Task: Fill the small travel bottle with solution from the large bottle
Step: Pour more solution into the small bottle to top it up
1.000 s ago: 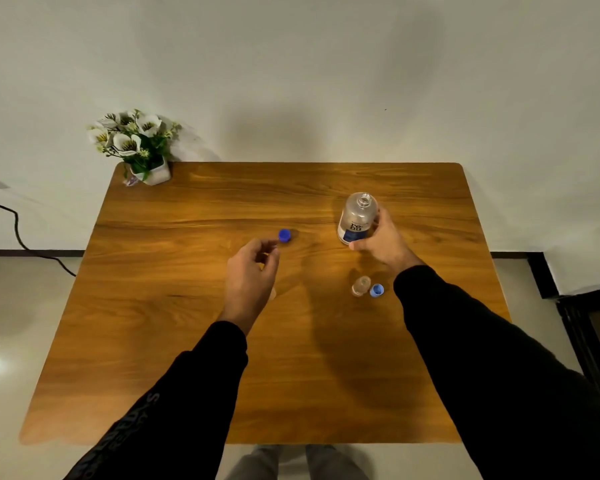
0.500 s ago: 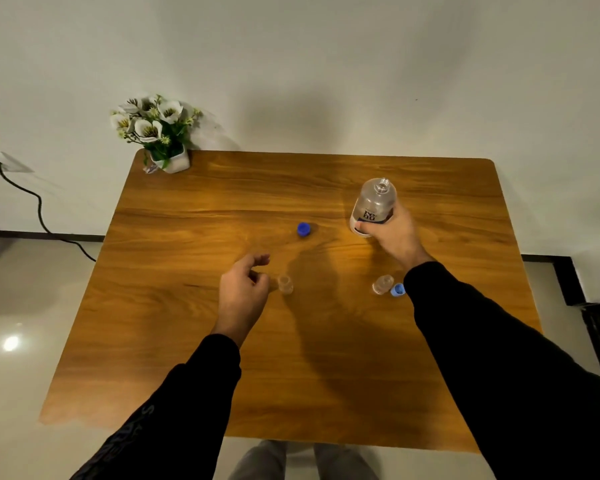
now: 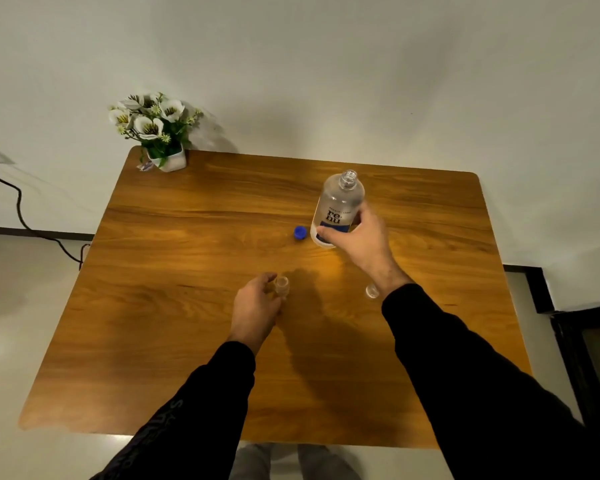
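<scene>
A person's right hand (image 3: 359, 237) is gripping the uncapped large bottle (image 3: 338, 207) around its lower body, holding it upright over the far side of the wooden table (image 3: 174, 341). The left hand (image 3: 257, 303) is curling its fingers around the small travel bottle (image 3: 281, 285), which is standing open-mouthed at the fingertips. A blue cap (image 3: 300, 232) is lying just left of the right hand, and another small clear container (image 3: 372, 291) is showing beside the right wrist.

Both hands (image 3: 257, 303) (image 3: 359, 235) forward, fingers curled
</scene>
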